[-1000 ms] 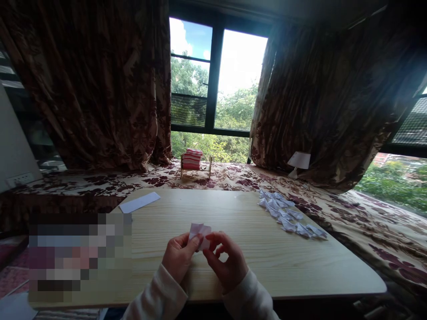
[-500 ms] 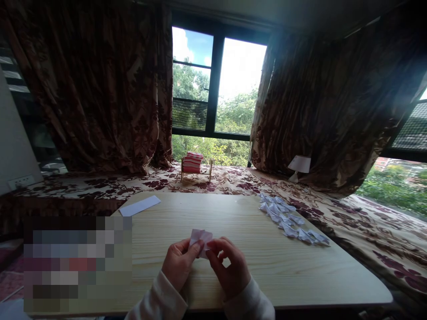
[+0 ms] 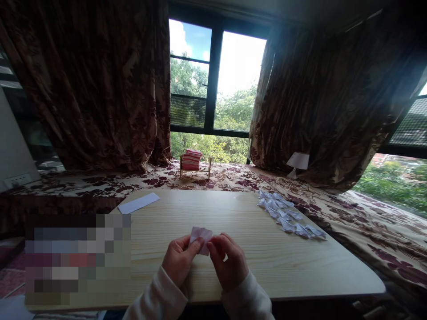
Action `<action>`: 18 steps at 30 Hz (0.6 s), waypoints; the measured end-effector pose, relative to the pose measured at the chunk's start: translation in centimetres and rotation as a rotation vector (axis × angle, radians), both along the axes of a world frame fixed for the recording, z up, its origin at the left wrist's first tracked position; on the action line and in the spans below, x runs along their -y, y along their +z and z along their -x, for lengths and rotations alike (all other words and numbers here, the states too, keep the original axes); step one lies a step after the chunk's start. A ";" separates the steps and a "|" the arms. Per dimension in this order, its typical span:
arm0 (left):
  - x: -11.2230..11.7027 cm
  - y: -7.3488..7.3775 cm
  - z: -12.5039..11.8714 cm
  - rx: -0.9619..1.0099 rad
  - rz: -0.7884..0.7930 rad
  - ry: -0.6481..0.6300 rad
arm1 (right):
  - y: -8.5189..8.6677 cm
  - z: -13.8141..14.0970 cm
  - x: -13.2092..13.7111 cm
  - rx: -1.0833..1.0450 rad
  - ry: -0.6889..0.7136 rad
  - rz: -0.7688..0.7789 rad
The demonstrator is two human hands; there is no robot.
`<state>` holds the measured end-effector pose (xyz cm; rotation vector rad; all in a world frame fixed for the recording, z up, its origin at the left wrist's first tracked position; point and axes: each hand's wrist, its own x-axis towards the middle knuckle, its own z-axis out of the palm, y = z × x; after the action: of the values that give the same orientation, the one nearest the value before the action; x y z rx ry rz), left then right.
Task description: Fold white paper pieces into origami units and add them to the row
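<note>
A small piece of folded white paper (image 3: 202, 234) is held up over the near half of the wooden table (image 3: 293, 271). My left hand (image 3: 179, 259) is closed on its left side, the thumb pressed across the front. At its right edge, my right hand (image 3: 230, 259) pinches the paper between thumb and forefinger, the other fingers curled. Several folded white paper pieces (image 3: 283, 215) lie grouped at the table's right side. Toward the far left corner lies a flat white paper strip (image 3: 139, 203).
Behind the table, a floral-covered ledge (image 3: 160, 179) carries a small rack with striped folded cloths (image 3: 191, 159) and a little white lamp (image 3: 298, 161). Dark patterned curtains (image 3: 116, 89) flank the window. A pixelated patch covers the table's left part.
Both hands stay at the folded paper. My right thumb and forefinger have drawn closer together at its right edge. The whole view has shifted slightly.
</note>
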<state>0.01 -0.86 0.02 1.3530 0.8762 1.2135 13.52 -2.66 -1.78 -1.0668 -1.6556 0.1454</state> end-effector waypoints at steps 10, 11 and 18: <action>0.2 0.0 0.0 -0.055 -0.064 -0.021 | 0.1 0.0 0.0 0.009 -0.054 0.050; 0.2 -0.1 0.0 -0.063 -0.071 -0.020 | 0.0 0.0 0.0 0.012 -0.058 0.063; 0.0 -0.4 -0.2 -0.120 -0.101 -0.004 | -0.2 -0.2 -0.1 -0.008 -0.045 0.097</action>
<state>0.16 -0.90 -0.40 1.5208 0.9055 1.1964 13.69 -2.58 -1.99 -1.1746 -1.6298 0.2021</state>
